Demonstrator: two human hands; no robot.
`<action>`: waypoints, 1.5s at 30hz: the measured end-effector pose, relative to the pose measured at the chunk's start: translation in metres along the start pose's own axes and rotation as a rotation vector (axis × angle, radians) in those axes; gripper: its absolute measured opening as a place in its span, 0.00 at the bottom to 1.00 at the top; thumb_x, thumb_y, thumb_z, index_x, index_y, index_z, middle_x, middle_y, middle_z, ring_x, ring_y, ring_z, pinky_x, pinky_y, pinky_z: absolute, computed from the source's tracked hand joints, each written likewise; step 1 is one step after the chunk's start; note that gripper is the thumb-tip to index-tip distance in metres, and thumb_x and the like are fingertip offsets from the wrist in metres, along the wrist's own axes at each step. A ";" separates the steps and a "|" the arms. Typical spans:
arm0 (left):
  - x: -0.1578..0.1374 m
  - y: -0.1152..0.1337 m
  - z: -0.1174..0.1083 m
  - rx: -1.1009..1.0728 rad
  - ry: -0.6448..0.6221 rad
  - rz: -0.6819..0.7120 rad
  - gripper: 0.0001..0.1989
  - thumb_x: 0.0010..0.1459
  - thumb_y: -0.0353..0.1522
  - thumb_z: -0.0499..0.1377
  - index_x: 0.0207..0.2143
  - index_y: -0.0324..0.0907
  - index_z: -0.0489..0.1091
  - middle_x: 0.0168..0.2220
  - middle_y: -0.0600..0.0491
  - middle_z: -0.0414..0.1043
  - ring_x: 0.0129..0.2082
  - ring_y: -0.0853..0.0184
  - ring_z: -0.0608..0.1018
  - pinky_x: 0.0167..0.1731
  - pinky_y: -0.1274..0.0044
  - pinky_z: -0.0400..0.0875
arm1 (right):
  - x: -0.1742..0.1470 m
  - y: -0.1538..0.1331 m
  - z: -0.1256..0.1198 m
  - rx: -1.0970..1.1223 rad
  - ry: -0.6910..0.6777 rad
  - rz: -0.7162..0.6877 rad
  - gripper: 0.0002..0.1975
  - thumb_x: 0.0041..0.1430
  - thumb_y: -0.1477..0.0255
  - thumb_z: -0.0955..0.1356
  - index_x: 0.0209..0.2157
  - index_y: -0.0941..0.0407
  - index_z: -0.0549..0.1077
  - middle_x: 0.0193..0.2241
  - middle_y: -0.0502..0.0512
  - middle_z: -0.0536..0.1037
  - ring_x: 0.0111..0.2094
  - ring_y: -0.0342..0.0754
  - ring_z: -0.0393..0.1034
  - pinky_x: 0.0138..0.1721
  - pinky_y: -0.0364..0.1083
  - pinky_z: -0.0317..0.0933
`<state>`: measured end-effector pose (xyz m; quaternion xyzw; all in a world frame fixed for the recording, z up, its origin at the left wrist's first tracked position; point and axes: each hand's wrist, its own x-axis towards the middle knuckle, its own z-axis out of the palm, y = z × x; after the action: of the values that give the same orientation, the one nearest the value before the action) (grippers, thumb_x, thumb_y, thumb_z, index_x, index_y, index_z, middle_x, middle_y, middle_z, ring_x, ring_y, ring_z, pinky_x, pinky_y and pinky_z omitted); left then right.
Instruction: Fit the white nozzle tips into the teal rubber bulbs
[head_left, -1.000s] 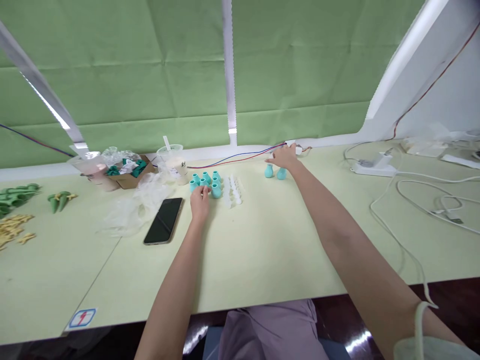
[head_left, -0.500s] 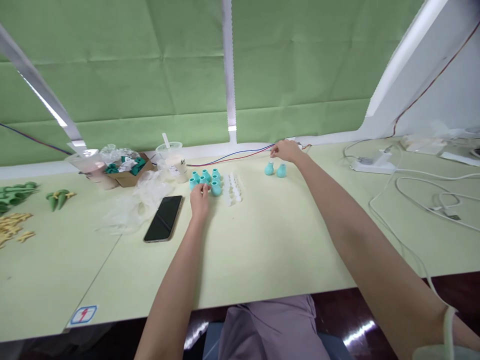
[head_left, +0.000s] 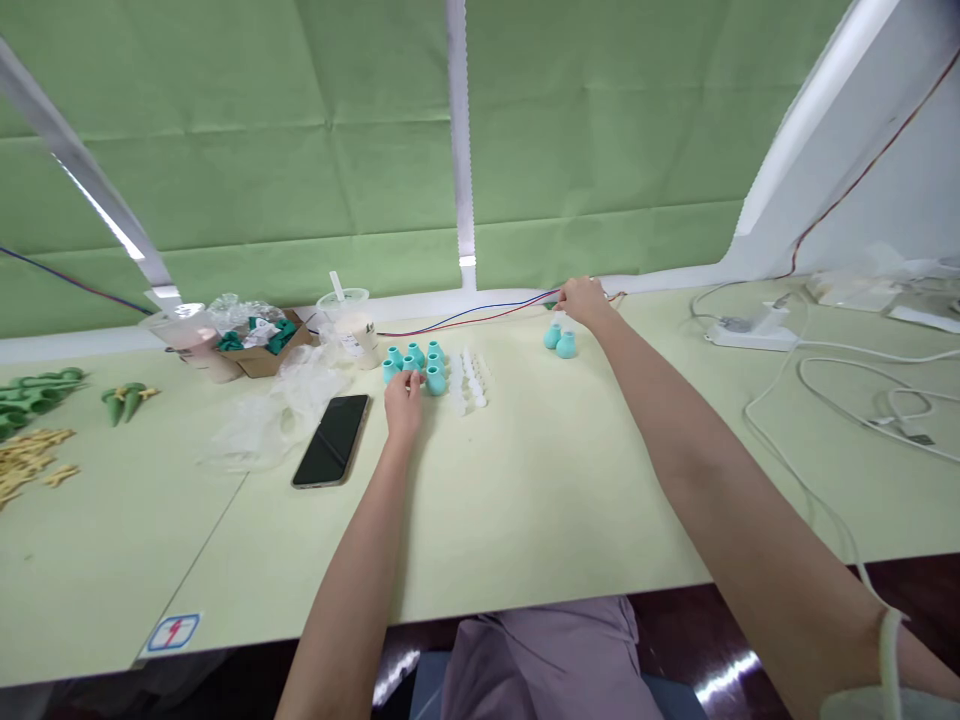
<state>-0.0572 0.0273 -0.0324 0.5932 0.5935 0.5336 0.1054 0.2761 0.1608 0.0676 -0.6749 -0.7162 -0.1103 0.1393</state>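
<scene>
My right hand point(head_left: 583, 300) is at the back of the table, fingers pinched together just over the neck of a small turquoise vase-shaped piece point(head_left: 553, 337). Something whitish shows under the fingertips; I cannot make out what they hold. A second turquoise piece point(head_left: 566, 346) stands right beside the first. My left hand point(head_left: 404, 398) rests closed at the front of a cluster of several turquoise vase-shaped pieces point(head_left: 435, 380). Its thumb and fingers are together, and whatever lies in them is hidden. Right of the cluster lie rows of small whitish translucent pieces point(head_left: 472, 378).
Left of my left hand lie a black phone point(head_left: 331, 441) and a crumpled clear bag point(head_left: 259, 430). Behind them stand a drink cup point(head_left: 352, 330) and a cardboard box point(head_left: 271, 358). Green parts point(head_left: 37, 392) and yellow parts point(head_left: 28, 455) lie far left; white cables point(head_left: 825, 370) spread at right.
The left one of the two separate turquoise pieces has shifted right, closer to its neighbour, along with my right hand. My left hand stays by the cluster. The whole view has shifted slightly.
</scene>
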 end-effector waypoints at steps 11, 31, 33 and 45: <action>0.000 0.000 0.000 0.020 -0.018 -0.011 0.14 0.61 0.36 0.47 0.28 0.42 0.69 0.33 0.49 0.74 0.35 0.61 0.74 0.39 0.67 0.67 | -0.018 0.008 0.005 0.085 0.191 0.042 0.21 0.58 0.58 0.61 0.43 0.58 0.71 0.41 0.65 0.74 0.44 0.60 0.65 0.47 0.59 0.49; 0.002 -0.002 -0.001 0.013 -0.023 -0.005 0.14 0.60 0.35 0.48 0.28 0.41 0.69 0.32 0.49 0.73 0.34 0.64 0.74 0.39 0.70 0.66 | -0.084 0.023 0.056 0.505 -0.053 0.325 0.17 0.45 0.62 0.70 0.39 0.50 0.75 0.42 0.48 0.77 0.45 0.53 0.68 0.46 0.50 0.54; 0.001 0.000 -0.001 0.007 -0.014 -0.006 0.14 0.60 0.36 0.48 0.28 0.42 0.69 0.32 0.50 0.73 0.33 0.64 0.74 0.39 0.70 0.66 | -0.086 0.024 0.056 0.496 -0.048 0.309 0.17 0.45 0.61 0.70 0.39 0.49 0.75 0.41 0.48 0.78 0.44 0.52 0.69 0.46 0.50 0.53; 0.001 0.003 -0.002 0.025 -0.013 -0.006 0.14 0.59 0.36 0.48 0.28 0.41 0.70 0.31 0.50 0.74 0.32 0.64 0.73 0.38 0.71 0.65 | -0.093 0.019 0.069 0.497 0.046 0.331 0.15 0.50 0.61 0.67 0.40 0.49 0.74 0.39 0.49 0.78 0.43 0.53 0.69 0.46 0.54 0.49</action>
<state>-0.0570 0.0266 -0.0290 0.5963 0.6011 0.5219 0.1034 0.2967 0.0985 -0.0301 -0.7249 -0.5983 0.0775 0.3325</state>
